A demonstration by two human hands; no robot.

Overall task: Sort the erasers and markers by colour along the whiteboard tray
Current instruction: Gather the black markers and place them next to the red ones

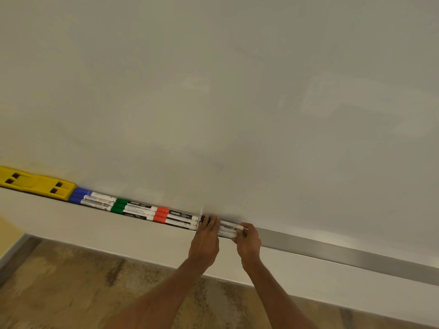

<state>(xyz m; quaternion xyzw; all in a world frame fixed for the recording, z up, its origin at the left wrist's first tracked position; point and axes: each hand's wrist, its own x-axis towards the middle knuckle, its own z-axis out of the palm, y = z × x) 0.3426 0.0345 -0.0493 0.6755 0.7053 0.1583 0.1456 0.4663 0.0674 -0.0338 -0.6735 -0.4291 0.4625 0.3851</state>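
Markers: blue markers [91, 198], green markers [129, 207], red markers [174, 217] grouped L→R in tray [332, 251]
Eraser: yellow eraser [35, 182], tray far L
Left hand [206, 236] grip: fingers laid over black markers [226, 227]
Right hand [248, 241] grip: pinching their R ends

Tray [344, 251] brushed metal (dull sheen); whiteboard [237, 91] smooth, faintly glossy; yellow eraser [35, 182] moulded plastic.

We see the whiteboard tray [332, 251] carrying, from the left, a yellow eraser [35, 182], blue markers [91, 198], green markers [133, 207] and red markers [175, 217]. Next come black markers [228, 227], partly hidden; beyond them we see bare metal.
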